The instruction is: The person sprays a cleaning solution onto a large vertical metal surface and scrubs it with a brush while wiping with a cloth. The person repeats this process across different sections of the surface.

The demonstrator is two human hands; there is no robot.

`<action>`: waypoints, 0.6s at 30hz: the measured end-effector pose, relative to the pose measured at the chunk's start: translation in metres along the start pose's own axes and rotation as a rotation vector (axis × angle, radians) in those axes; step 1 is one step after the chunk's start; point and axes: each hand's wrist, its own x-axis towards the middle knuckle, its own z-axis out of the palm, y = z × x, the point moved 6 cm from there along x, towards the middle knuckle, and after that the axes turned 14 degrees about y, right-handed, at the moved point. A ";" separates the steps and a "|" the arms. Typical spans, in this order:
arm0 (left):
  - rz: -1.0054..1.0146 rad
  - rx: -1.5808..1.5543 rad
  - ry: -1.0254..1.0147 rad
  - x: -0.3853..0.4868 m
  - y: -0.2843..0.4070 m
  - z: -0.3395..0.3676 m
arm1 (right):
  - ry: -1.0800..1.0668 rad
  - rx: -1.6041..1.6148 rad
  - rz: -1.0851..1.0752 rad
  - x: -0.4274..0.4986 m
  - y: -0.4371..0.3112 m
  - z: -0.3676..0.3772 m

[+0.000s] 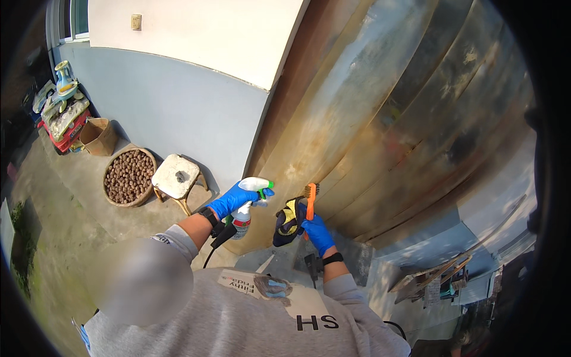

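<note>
My left hand, in a blue glove, grips a spray bottle by its neck. The bottle's white and green trigger head points right, towards a large stained panelled surface. In my right hand, also gloved in blue, is an orange-handled brush held upright, its short bristles facing left. A dark and yellow cloth hangs bunched at the same hand, partly behind its fingers. Both hands are just in front of the panels, whose face is brown, streaked and shiny.
On the left, a round basket of walnuts stands beside a low stool with a dark lump on its seat. Behind them are a cardboard box and piled goods against a blue and white wall. Wooden poles lean at lower right.
</note>
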 end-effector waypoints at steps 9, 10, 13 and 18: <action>-0.050 0.076 -0.058 -0.003 -0.006 0.021 | -0.091 0.011 -0.009 -0.027 0.002 -0.021; -0.052 0.098 -0.021 -0.004 -0.008 0.020 | -0.078 -0.022 0.040 -0.032 0.007 -0.023; 0.051 0.104 -0.004 -0.011 -0.010 0.024 | 0.012 0.105 0.051 -0.036 0.013 -0.027; 0.368 0.255 0.167 -0.024 0.007 0.037 | 0.084 0.082 0.059 -0.032 0.025 -0.038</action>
